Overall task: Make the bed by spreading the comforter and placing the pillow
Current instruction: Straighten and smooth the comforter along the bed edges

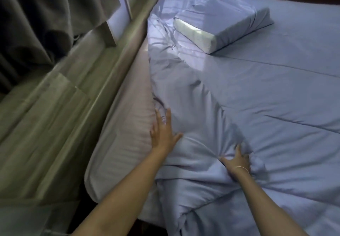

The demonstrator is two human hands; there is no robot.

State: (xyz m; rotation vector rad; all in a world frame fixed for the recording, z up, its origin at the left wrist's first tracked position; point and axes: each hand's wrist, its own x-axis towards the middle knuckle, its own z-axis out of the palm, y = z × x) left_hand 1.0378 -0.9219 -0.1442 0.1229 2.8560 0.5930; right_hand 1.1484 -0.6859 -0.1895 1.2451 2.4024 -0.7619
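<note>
The right hand clutches a bunched fold of the comforter; the left hand, fingers straight, presses its ridge at the mattress edge. The ridge runs toward twelve o'clock. The pillow lies far off at one o'clock, nearer the right hand.

two bare forearms reach in from the bottom edge, with no sleeves in view. the left hand wears nothing on wrist or fingers. the right hand has a thin pale string bracelet looped round its wrist.
</note>
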